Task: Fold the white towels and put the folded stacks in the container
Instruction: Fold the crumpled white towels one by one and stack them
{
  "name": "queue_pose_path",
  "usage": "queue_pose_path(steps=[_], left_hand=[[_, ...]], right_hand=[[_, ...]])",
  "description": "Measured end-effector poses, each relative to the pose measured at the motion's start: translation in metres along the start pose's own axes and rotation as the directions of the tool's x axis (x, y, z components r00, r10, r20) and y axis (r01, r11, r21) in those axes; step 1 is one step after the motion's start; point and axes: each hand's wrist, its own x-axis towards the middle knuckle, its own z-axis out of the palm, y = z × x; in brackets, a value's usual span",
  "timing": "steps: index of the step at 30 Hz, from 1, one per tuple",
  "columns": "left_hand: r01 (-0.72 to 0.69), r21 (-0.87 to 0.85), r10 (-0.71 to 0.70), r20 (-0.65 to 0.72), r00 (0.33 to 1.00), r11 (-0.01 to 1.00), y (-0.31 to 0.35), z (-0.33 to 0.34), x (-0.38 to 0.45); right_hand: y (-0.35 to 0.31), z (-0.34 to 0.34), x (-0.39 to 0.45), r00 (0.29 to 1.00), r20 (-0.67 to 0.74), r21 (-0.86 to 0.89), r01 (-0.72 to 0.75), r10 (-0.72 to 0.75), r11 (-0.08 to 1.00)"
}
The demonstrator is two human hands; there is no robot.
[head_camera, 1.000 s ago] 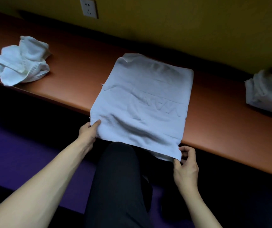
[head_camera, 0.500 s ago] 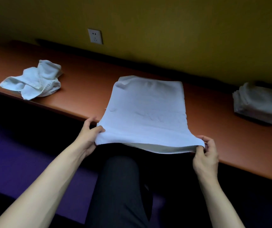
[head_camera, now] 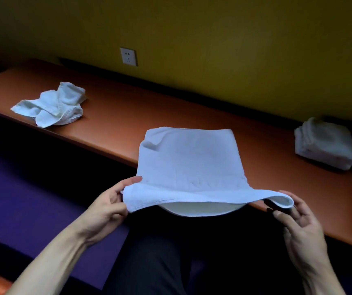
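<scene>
Bench point(head_camera: 115, 122): orange, long. White towel point(head_camera: 190, 162): far half lying on the bench, near edge lifted. Our left hand point(head_camera: 107, 206): forearm angled inward, grip pinching the near-left corner. Our right hand point(head_camera: 298, 218): palm turned inward, grip pinching the near-right corner.

Dim room, muted colour, yellow wall point(head_camera: 213, 39) darkening toward the top corners, deep shadow under the orange counter point(head_camera: 128, 124) near edge (floor nearly black there), white towel point(head_camera: 192, 165) brightest with bluish cast, soft focus, folded towels point(head_camera: 324, 143) blurred at the right edge, slight wide-angle bend
</scene>
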Motion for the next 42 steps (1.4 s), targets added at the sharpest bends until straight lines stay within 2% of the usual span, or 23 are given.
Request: queue_pose_path(steps=[2,4,6,9,12,14,16,20,22,24,29,32,34,36,39,42], left_hand=[[-0.056,0.110,0.059,-0.023,0.998,0.992,-0.003,0.003,0.000],[-0.139,0.304,0.175,-0.093,0.980,0.943,-0.002,0.008,0.004],[-0.171,0.475,0.275,-0.159,0.948,0.863,0.000,0.013,0.012],[-0.157,0.641,0.388,-0.236,0.891,0.751,0.004,0.012,0.029],[-0.153,0.783,0.513,-0.233,0.826,0.603,0.010,0.001,0.056],[-0.194,0.786,0.534,-0.195,0.822,0.586,0.016,-0.005,0.076],[-0.212,0.707,0.451,-0.167,0.877,0.675,0.020,-0.007,0.103],[-0.098,0.537,0.224,-0.173,0.959,0.838,0.016,-0.018,0.167],[-0.041,0.490,0.153,-0.190,0.970,0.871,0.019,-0.020,0.194],[-0.034,0.483,0.147,-0.199,0.969,0.875,0.024,-0.029,0.220],[-0.192,0.570,0.336,-0.159,0.928,0.799,0.027,-0.050,0.260],[-0.189,0.642,0.426,-0.235,0.874,0.743,0.026,-0.048,0.264],[-0.174,0.674,0.493,-0.316,0.811,0.718,0.025,-0.051,0.266],[-0.135,0.723,0.550,-0.376,0.746,0.677,0.026,-0.056,0.270],[-0.015,0.757,0.553,-0.464,0.692,0.654,0.030,-0.061,0.282],[0.167,0.757,0.484,-0.554,0.677,0.631,0.025,-0.074,0.297]], right_hand=[[-0.006,0.000,0.005,0.999,0.027,-0.089,0.029,-0.027,0.996],[-0.008,0.002,0.014,0.997,-0.025,-0.165,0.071,-0.077,0.984],[-0.006,0.008,0.030,0.986,-0.101,-0.253,0.101,-0.130,0.962],[-0.002,0.014,0.060,0.964,-0.151,-0.408,0.140,-0.217,0.902],[-0.004,0.021,0.087,0.958,-0.125,-0.423,0.185,-0.259,0.887],[-0.003,0.031,0.107,0.964,-0.112,-0.391,0.179,-0.240,0.903],[0.001,0.045,0.125,0.968,-0.093,-0.388,0.179,-0.232,0.904],[0.019,0.061,0.157,0.975,-0.096,-0.372,0.151,-0.200,0.916],[0.026,0.065,0.170,0.979,-0.093,-0.374,0.134,-0.180,0.918],[0.031,0.067,0.181,0.981,-0.097,-0.366,0.120,-0.166,0.923],[0.035,0.071,0.202,0.975,-0.118,-0.386,0.128,-0.187,0.913],[0.032,0.075,0.220,0.960,-0.126,-0.435,0.172,-0.249,0.884],[0.027,0.084,0.235,0.942,-0.099,-0.511,0.229,-0.321,0.829],[0.020,0.099,0.255,0.924,-0.069,-0.563,0.276,-0.377,0.779],[0.019,0.125,0.291,0.913,-0.031,-0.616,0.303,-0.408,0.727],[0.048,0.136,0.318,0.961,-0.023,-0.740,0.169,-0.275,0.652]])
